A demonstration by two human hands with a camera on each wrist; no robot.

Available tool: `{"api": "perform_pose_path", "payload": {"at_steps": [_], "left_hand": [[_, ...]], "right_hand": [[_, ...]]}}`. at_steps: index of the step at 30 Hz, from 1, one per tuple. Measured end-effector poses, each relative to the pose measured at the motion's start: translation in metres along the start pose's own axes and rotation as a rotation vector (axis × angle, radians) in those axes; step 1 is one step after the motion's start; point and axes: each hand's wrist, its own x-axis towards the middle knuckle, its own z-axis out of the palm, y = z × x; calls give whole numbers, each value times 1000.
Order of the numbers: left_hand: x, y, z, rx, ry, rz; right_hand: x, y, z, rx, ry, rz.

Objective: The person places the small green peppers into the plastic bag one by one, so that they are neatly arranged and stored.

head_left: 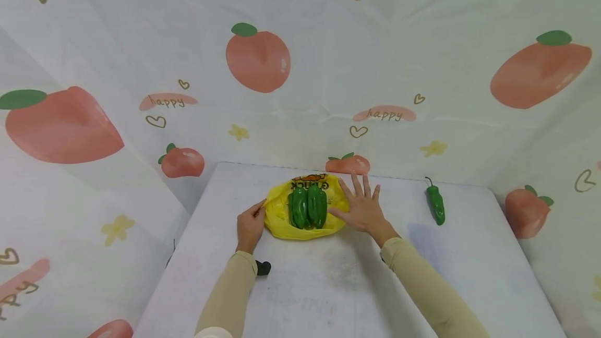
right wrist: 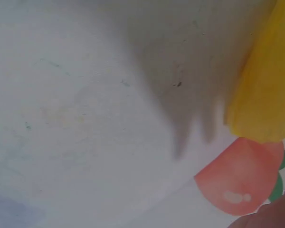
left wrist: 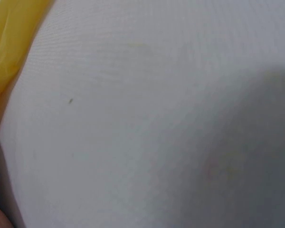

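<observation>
A yellow plastic bag [head_left: 281,231] with dark printing lies on the table with its mouth spread open, and several green peppers [head_left: 307,207] lie side by side in it. My left hand [head_left: 250,228] pinches the bag's left rim. On the opposite side, my right hand [head_left: 366,213] has its fingers spread, the thumb reaching over the right rim near the peppers. The left wrist view catches only a strip of the bag [left wrist: 12,42] and a sliver of the hand. In the right wrist view, the bag [right wrist: 266,85] hangs above the table.
A single green pepper [head_left: 435,204] lies on the white table [head_left: 324,296] to the right of the bag. A small black object [head_left: 264,268] shows beside the left sleeve. A fruit-printed white sheet [head_left: 300,119] rises behind the table and at its sides.
</observation>
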Motion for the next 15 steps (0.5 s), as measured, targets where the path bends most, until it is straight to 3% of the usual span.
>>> {"api": "perform_pose_path", "payload": {"at_steps": [15], "left_hand": [[0,1,1,13,7,-11]], "right_hand": [[-10,26,-1,-5,-46,81]]}}
